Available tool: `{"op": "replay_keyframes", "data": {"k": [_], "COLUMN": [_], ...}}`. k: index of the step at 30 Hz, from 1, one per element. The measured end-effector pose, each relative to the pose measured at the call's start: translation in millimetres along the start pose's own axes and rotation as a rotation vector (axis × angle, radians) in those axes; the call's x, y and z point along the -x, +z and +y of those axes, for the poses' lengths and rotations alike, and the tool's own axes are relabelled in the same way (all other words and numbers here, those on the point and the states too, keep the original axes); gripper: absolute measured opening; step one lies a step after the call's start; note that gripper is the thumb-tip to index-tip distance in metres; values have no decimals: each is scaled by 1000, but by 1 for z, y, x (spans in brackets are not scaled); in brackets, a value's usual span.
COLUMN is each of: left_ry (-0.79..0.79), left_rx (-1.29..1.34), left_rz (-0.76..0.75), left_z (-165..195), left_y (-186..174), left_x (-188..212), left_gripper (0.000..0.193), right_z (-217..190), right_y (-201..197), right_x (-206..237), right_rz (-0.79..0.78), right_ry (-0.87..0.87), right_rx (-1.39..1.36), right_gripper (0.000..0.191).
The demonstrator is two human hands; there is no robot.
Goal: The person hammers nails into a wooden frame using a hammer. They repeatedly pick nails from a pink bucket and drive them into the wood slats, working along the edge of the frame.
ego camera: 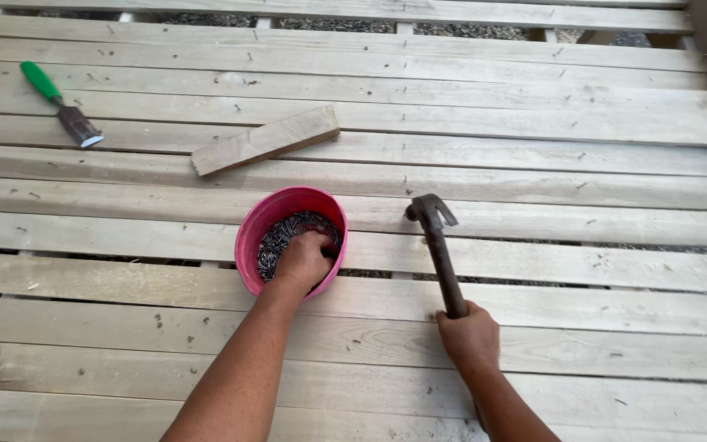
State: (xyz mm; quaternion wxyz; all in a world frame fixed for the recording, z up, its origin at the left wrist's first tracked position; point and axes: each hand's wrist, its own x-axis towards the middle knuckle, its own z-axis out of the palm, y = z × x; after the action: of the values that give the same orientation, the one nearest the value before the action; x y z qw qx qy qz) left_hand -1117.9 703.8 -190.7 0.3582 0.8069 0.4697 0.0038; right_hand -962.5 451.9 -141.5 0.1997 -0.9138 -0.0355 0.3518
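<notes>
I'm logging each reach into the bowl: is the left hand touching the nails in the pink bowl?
Touching. The head view shows the left hand inside the pink bowl, its fingers pressed down into the nails.

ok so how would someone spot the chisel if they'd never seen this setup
Start from the deck of pale wooden planks and look to its far left corner, well away from the pink bucket of nails where the left hand is. The chisel lies there alone at a slant. Its bright green handle and dark, flat blade set it apart from the bare wood offcut nearby.
</notes>
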Motion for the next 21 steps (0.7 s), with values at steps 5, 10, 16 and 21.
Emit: {"op": "replay_keyframes", "data": {"k": [5, 10, 16, 21], "left_ry": [183, 85, 235, -126], "left_rx": [-1, 255, 389, 813], "left_rz": [154, 376, 527, 286], "left_z": [14, 14, 17, 17], "left_y": [4, 1, -1, -2], "left_x": [11, 24, 32, 28], "left_gripper": [23, 9, 9, 5], "right_z": [-4, 2, 3, 2], "right_y": [-4, -5, -1, -1], "right_x": [8, 2, -6, -6], "right_rz": [-1, 0, 5, 47], "right_ry": [-10, -7, -52, -81], "right_rx": [65, 43, -1, 79], "right_gripper": [33, 37, 39, 35]}}
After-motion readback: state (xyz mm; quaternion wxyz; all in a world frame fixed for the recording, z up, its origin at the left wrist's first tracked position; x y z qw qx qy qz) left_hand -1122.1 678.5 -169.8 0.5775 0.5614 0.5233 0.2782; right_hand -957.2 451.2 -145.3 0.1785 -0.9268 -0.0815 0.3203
